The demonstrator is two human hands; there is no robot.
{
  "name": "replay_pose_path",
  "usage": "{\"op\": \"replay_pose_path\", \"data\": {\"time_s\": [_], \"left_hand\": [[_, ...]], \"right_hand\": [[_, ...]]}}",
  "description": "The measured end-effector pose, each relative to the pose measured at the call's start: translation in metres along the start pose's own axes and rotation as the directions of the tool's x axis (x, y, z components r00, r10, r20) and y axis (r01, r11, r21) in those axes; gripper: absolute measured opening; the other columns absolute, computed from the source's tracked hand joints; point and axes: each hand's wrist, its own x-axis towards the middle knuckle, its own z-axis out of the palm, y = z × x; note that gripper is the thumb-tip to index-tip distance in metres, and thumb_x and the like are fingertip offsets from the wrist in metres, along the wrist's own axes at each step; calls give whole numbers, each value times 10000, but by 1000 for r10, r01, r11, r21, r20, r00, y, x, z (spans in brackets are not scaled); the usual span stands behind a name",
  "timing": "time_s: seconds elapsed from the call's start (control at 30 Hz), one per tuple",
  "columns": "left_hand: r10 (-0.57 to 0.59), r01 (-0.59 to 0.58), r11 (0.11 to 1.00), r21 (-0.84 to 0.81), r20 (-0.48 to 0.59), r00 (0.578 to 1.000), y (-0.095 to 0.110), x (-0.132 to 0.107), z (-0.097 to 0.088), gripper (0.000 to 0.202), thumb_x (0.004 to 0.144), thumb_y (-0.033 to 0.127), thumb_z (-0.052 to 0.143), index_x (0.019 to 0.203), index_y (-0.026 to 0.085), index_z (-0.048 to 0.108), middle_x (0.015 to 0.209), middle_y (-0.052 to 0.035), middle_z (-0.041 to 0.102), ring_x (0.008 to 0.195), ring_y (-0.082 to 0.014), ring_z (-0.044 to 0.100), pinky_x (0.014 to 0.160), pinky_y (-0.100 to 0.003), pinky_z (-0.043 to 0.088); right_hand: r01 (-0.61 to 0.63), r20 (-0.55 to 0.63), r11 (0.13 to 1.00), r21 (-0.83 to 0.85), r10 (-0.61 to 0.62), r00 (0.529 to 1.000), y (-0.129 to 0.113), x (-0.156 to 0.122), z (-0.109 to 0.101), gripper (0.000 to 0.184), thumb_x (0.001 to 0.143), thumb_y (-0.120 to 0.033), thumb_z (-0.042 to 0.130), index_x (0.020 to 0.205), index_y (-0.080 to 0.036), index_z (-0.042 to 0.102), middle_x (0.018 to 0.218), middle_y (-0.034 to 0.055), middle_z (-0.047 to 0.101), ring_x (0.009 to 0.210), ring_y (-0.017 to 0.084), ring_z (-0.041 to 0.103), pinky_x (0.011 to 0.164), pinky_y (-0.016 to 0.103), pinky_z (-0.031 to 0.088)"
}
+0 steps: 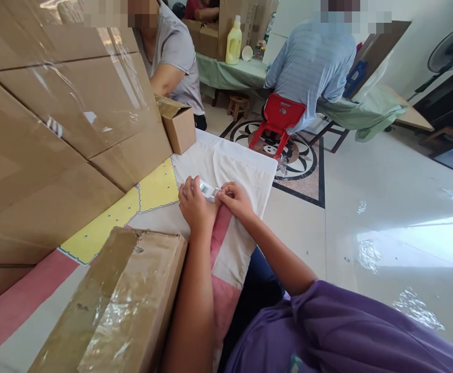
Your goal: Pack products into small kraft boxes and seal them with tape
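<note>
A small white device [208, 191] with a greyish display window sits in my left hand [196, 204], whose fingers wrap round it above the cloth. At the near right end of the device, my right hand [234, 199] has thumb and fingertips pinched together. Whatever lies between those fingertips is too small to make out. Both hands are over the edge part of a table covered with a pale, pink and yellow cloth [195, 160]. Beside my left forearm lies a taped cardboard box [133, 290].
Large taped cartons [79, 109] are stacked on the left, with a small carton [180, 127] next to them. One person [175, 57] sits behind the stack; another [312, 57] sits on a red chair [283, 114]. A yellow bottle [234, 42] stands on the far table.
</note>
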Motion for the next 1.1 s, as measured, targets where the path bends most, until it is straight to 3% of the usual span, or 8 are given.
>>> {"op": "replay_pose_path", "data": {"time_s": [0.1,0.17,0.33,0.5,0.6,0.83,0.93,1.1], "left_hand": [[-19,19,1000,8,10,1000,1,0,-1,711,810,456,686,1435,173,501,1534,-141,491,1402,-389,422,1124,-530,432],[-26,25,1000,7,37,999,2,1,-2,685,830,426,665,1444,178,490,1543,-139,480,1409,-384,412,1118,-538,438],[-15,16,1000,-6,74,997,-1,3,-4,769,788,431,738,1447,144,464,1555,-152,446,1409,-397,384,1177,-565,372],[-3,7,999,-33,114,993,2,2,-8,770,797,405,743,1447,129,436,1561,-150,424,1415,-388,369,1190,-558,356],[-29,32,999,-30,92,995,3,1,-8,775,760,367,758,1443,157,458,1556,-136,448,1412,-382,382,1176,-554,376],[-23,26,999,-44,68,997,1,0,-5,807,727,442,765,1436,173,488,1549,-141,473,1421,-390,392,1166,-536,384],[-15,17,999,-30,57,998,1,0,-6,776,754,442,738,1436,166,492,1546,-141,478,1423,-384,395,1166,-522,384],[-37,37,999,5,71,997,2,0,-5,658,841,371,624,1453,181,475,1559,-131,464,1434,-369,391,1104,-517,445]], "right_hand": [[-100,7,995,-15,100,995,-5,-1,-1,273,826,-437,595,682,-210,548,669,-25,532,650,136,476,598,262,363],[-143,20,989,-49,144,989,-8,-1,-3,274,832,-428,586,676,-204,553,617,-37,519,614,126,457,572,256,331],[-191,85,972,-137,203,975,-14,2,-8,288,813,-416,620,646,-183,595,615,-32,535,621,115,456,573,246,327],[-252,145,966,-64,259,955,-17,4,-10,248,799,-377,625,647,-181,613,580,-45,493,552,96,396,517,243,296],[-286,149,957,-51,291,945,-16,4,-10,305,788,-394,636,575,-192,552,509,-62,414,495,86,339,480,249,248],[-205,16,964,170,205,979,-8,-7,-14,462,829,-497,606,506,-208,448,487,-43,433,488,85,387,518,241,319],[-223,5,950,220,228,974,-7,-8,-15,477,831,-584,598,556,-204,510,520,-14,496,497,100,439,501,244,331],[-322,95,922,216,309,946,-12,-2,-16,460,788,-607,672,656,-167,655,541,9,555,492,103,447,470,253,298]]}}
